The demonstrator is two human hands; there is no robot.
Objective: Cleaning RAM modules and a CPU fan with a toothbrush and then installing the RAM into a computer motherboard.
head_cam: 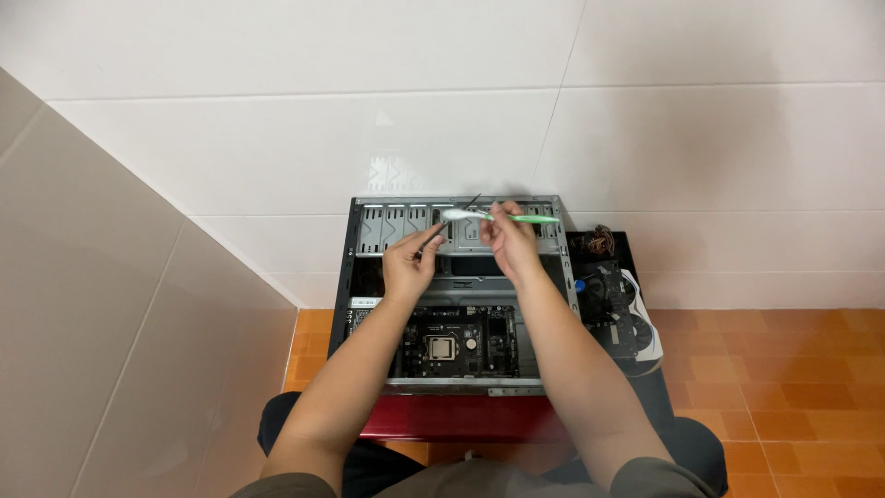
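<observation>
Hands meet over the far end of an open grey metal computer case (458, 286) that lies on its side on the floor. The right hand (509, 242) pinches a slim green-handled toothbrush with white bristles (498, 217), the head pointing toward 9 o'clock, above the case's perforated drive bay. The left hand (411, 263) is closed around a thin dark rod-like tool (449, 224), perhaps a screwdriver or a small brush; its tip angles up toward 1 o'clock, near the bristles. The toothbrush looks light, stiff in the handle and soft at the head, best taken mid-handle as it is now. The dark tool looks light and rigid, though its grip is hidden in the fist.

Inside the case, at 6 o'clock from the hands, sits a black motherboard with a square silver processor (442, 348), likely fragile. At 3 o'clock of the case lies a black fan-and-cable assembly (612, 297). The floor is orange square tile (793, 369); white glossy wall tiles (461, 111) rise behind, and a beige wall (101, 304) stands at 9 o'clock.
</observation>
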